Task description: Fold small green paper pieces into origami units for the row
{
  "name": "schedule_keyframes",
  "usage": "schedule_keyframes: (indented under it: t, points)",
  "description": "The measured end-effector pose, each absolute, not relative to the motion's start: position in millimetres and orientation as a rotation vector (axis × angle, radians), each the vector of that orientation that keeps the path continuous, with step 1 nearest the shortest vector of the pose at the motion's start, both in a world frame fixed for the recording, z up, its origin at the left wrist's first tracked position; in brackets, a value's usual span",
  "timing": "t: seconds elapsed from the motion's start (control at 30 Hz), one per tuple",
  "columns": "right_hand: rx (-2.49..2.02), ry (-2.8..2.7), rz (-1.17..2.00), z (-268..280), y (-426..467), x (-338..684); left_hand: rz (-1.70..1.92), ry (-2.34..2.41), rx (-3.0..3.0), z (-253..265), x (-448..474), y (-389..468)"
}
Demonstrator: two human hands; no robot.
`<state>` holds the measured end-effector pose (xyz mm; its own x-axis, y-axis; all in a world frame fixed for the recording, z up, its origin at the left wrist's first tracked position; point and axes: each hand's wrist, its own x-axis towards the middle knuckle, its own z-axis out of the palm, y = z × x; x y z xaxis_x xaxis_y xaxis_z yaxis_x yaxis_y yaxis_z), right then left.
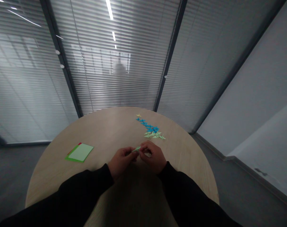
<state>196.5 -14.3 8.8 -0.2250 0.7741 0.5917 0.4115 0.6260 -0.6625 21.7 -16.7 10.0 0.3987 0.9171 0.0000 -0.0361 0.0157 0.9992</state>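
Observation:
Between my two hands is a small piece of folded light green paper, pinched from both sides just above the table. My left hand grips its left end with closed fingers. On the other end, the thumb and fingertips of my right hand press together. Beyond my right hand lies a cluster of light green folded paper pieces, pointed in shape. Right behind them, several blue folded paper pieces trail back to a single yellow one.
A stack of square paper sheets, pale green on top with brighter green and red edges below, lies on the left of the round wooden table. Glass panels with blinds stand behind the table. A white wall is at right.

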Motion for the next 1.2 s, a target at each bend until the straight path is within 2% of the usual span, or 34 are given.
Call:
schedule_keyframes:
  t: [0.13,0.5,0.77,1.2]
  points:
    - [-1.035,-1.702,0.695,2,-13,196,0.912,0.964,1.484,12,21,-16]
    - [-1.050,-1.539,0.869,1,-13,195,0.951,1.129,1.533,11,23,-16]
    - [-0.969,-1.363,1.207,-4,-10,196,0.932,1.108,1.496,13,23,-17]
    - [-0.981,-1.229,1.374,2,-12,192,0.939,1.166,1.564,8,23,-14]
